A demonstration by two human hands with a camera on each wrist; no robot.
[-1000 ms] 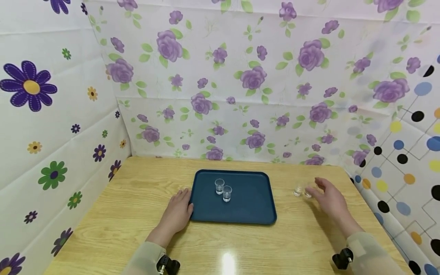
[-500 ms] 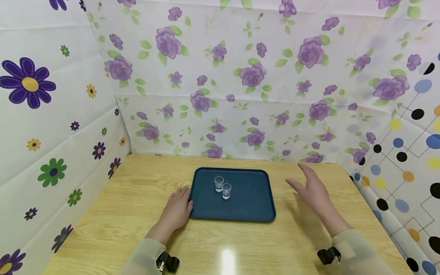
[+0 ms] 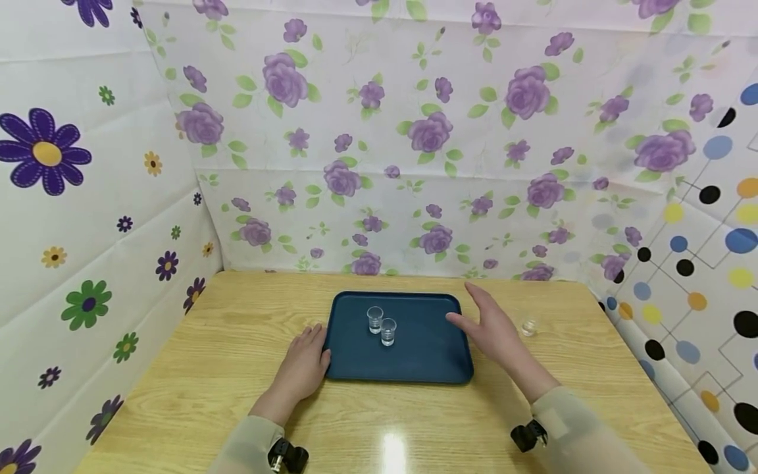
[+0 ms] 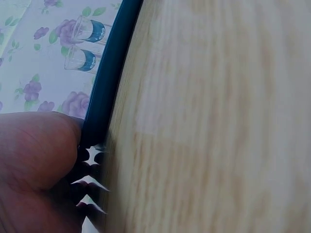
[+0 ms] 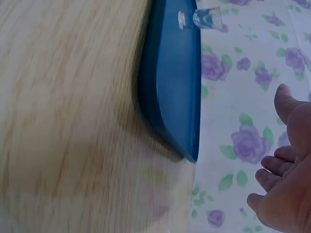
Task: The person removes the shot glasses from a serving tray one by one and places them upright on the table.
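Note:
Two small clear shot glasses [image 3: 387, 332] stand upright, close together, on the left half of a dark blue tray [image 3: 426, 359]. My left hand [image 3: 303, 363] rests at the tray's left edge, fingers extended on the table side and thumb touching the rim. In the left wrist view the thumb base [image 4: 34, 150] lies against the tray's side. My right hand [image 3: 494, 332] hovers by the tray's right rim with thumb and fingers spread, holding nothing. Behind its wrist, another clear shot glass [image 3: 529, 327] stands on the table. The right wrist view shows the empty right palm [image 5: 291, 189].
A light wooden table [image 3: 331, 428] carries everything. Floral cloth [image 3: 379, 151] hangs behind its far edge, with patterned cloth [image 3: 705, 296] along the right and daisy cloth [image 3: 112, 217] along the left.
My right hand has moved left from the shot glasses on the right to the tray's right rim, its fingers spreading. One of those glasses is now hidden. My left hand stays at the tray.

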